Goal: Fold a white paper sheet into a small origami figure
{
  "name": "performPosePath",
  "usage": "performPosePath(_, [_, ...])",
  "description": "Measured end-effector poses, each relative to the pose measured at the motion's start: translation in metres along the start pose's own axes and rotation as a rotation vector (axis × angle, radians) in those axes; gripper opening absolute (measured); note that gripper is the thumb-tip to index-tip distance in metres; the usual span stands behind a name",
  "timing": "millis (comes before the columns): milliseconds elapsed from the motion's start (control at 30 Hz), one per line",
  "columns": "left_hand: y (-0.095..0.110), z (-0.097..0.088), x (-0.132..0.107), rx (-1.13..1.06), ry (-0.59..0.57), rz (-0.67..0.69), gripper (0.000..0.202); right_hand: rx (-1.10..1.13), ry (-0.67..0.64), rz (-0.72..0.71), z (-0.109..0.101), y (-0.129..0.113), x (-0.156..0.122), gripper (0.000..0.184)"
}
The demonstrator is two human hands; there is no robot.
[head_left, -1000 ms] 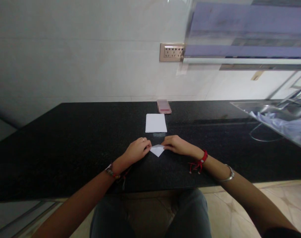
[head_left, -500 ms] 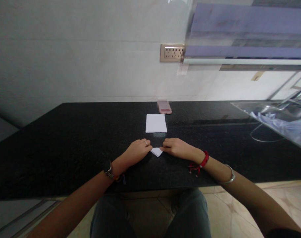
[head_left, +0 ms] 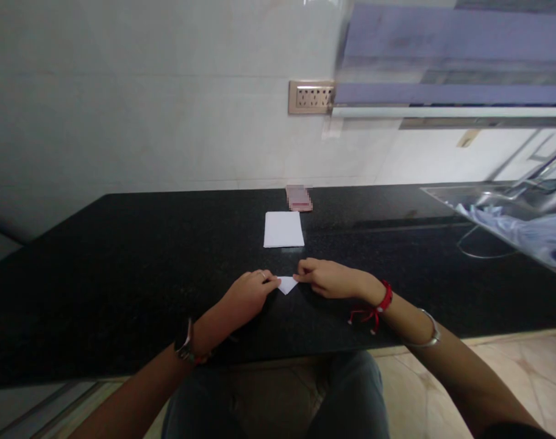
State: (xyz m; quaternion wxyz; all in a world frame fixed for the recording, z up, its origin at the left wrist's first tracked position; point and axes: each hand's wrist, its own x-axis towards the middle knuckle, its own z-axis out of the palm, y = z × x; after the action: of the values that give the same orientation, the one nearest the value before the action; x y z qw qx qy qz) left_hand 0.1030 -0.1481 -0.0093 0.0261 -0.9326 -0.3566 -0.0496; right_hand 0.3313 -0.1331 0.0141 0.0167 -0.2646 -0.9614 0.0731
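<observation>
A small white sheet of paper (head_left: 287, 285), folded to a triangle with its point toward me, lies on the black countertop (head_left: 168, 244). My left hand (head_left: 253, 294) pinches its left corner between thumb and fingers. At the right corner, my right hand (head_left: 328, 278) grips the paper with closed fingers. A square stack of white paper (head_left: 283, 230) lies just beyond both hands. Parts of the folded paper's corners are hidden under my fingertips.
A blurred pinkish packet (head_left: 299, 198) lies behind the stack, near the tiled wall. At the right is a metal sink (head_left: 436, 192) with a crumpled plastic bag (head_left: 525, 228) over its edge. A socket panel (head_left: 311, 97) is set in the wall.
The view has shifted slightly, so things sit a little further left. My hands still hold the folded paper's corners; the left wrist has dropped lower and the right fingers have shifted a little.
</observation>
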Motion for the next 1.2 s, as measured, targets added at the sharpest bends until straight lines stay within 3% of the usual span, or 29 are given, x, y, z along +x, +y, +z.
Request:
performPosePath(200, [-0.001,-0.002,0.001,-0.133,-0.011,-0.020,0.036,0.038,-0.056,0.126,-0.008,-0.003,-0.008,0.028])
performPosePath(333, [-0.005,0.001,0.004,-0.225,0.057,-0.011,0.025,0.070,-0.022,0.112,-0.005,0.001,-0.004,0.022])
performPosePath(533, [-0.018,0.012,0.013,-0.343,0.131,0.032,0.019,0.213,0.147,0.082,0.008,0.014,0.008,0.025])
performPosePath(667, [-0.017,0.008,0.016,-0.426,0.151,-0.018,0.020,0.322,0.214,0.067,0.009,0.014,0.012,0.021])
performPosePath(767, [-0.015,0.003,0.017,-0.623,0.175,-0.128,0.020,0.367,0.306,0.103,0.007,0.012,0.012,0.029])
performPosePath(867, [-0.015,0.000,0.018,-0.956,0.199,-0.255,0.020,0.384,0.445,0.134,0.004,0.010,0.011,0.037])
performPosePath(1000, [-0.015,0.000,0.020,-1.293,0.215,-0.297,0.017,0.465,0.561,0.097,0.003,0.006,0.012,0.036])
performPosePath(1100, [-0.011,0.000,0.022,-1.395,0.237,-0.340,0.021,0.647,0.600,0.098,0.006,0.001,0.016,0.040])
performPosePath(1200, [-0.004,0.001,0.024,-1.337,0.262,-0.354,0.025,0.732,0.648,0.190,0.009,-0.003,0.022,0.031])
